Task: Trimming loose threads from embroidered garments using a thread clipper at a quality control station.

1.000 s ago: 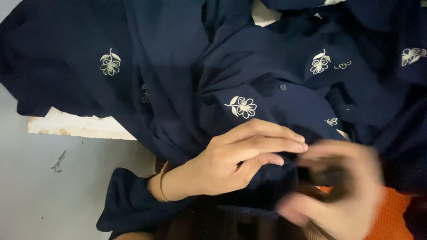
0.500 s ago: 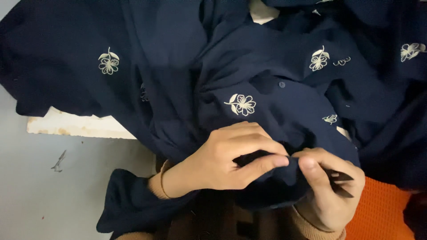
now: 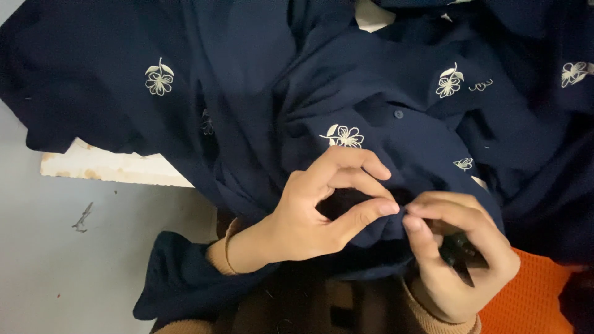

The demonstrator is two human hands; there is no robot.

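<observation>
Left hand (image 3: 309,213) curled, thumb and forefinger pressed together, grip pinching a fold of navy cloth (image 3: 260,117). Right hand (image 3: 455,256) right beside it, fingertips almost touching the left thumb, grip pinching the same fold while a small dark tool (image 3: 461,253), likely thread snips, sits tucked in the palm. Tan sleeve cuffs at both wrists. Dark blue, soft, much creased fabric, heaped in rumpled layers over the lap and up across the worktop. Scattered over it, small cream embroidered flowers, one flower (image 3: 344,136) just above the left knuckles. Small navy button (image 3: 398,114) higher up, right of that flower. Chipped white worktop edge (image 3: 111,170) peeking out at left, grey floor (image 3: 55,260) below it. Orange mesh surface (image 3: 532,297) at lower right.
</observation>
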